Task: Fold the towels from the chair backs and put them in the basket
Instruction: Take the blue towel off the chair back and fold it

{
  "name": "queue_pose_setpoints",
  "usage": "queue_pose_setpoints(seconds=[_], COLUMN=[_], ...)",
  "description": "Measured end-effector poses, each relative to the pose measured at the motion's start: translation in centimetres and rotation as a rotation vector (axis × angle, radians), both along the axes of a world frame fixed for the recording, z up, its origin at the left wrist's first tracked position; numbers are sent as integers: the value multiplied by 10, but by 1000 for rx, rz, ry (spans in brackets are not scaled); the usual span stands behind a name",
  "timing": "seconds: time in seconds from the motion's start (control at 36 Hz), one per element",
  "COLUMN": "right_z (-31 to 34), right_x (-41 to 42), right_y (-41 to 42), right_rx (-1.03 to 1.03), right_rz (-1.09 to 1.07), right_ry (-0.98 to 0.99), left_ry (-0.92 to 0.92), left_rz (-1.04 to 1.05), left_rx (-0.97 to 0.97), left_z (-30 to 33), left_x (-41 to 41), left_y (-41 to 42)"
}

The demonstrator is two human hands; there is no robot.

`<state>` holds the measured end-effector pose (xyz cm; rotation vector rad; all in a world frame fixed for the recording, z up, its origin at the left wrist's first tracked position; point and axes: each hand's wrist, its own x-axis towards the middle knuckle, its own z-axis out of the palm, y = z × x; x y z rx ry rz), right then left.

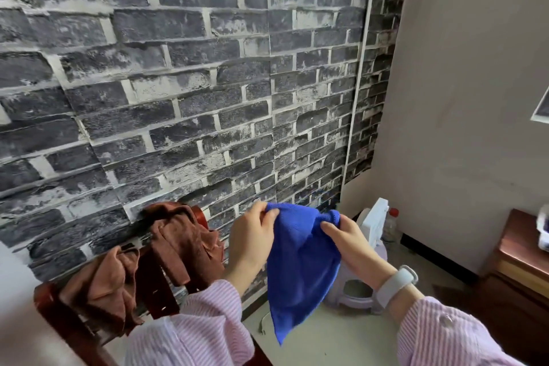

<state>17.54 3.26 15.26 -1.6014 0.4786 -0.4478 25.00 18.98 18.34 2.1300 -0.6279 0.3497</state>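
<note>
A blue towel point(300, 270) hangs in the air in front of me, held by its top edge. My left hand point(252, 241) pinches its upper left corner and my right hand point(350, 249) grips its upper right corner; the lower tip dangles free. To the left, a dark red wooden chair point(157, 285) has two brown towels over its back: a darker one point(181, 241) on the top rail and a lighter one point(104, 282) lower left. No basket is in view.
A dark brick-pattern wall point(178, 83) stands close behind the chair. A lilac plastic stool point(353, 294) sits on the floor behind the blue towel, with a white object and a bottle point(392, 226) near the corner. A brown wooden cabinet point(517, 270) is at the right.
</note>
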Motion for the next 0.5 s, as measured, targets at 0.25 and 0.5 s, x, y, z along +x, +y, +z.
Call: queue_pose_setpoints(seconds=[0.25, 0.5], right_z=[-14, -22], right_x=[-17, -30], right_y=[-18, -35], right_rx=[193, -190], right_rz=[52, 243], right_ry=[23, 272], left_ry=[2, -23], left_rz=[137, 233], left_rx=[-70, 43], left_z=[5, 0], left_x=[29, 32], left_y=[28, 44])
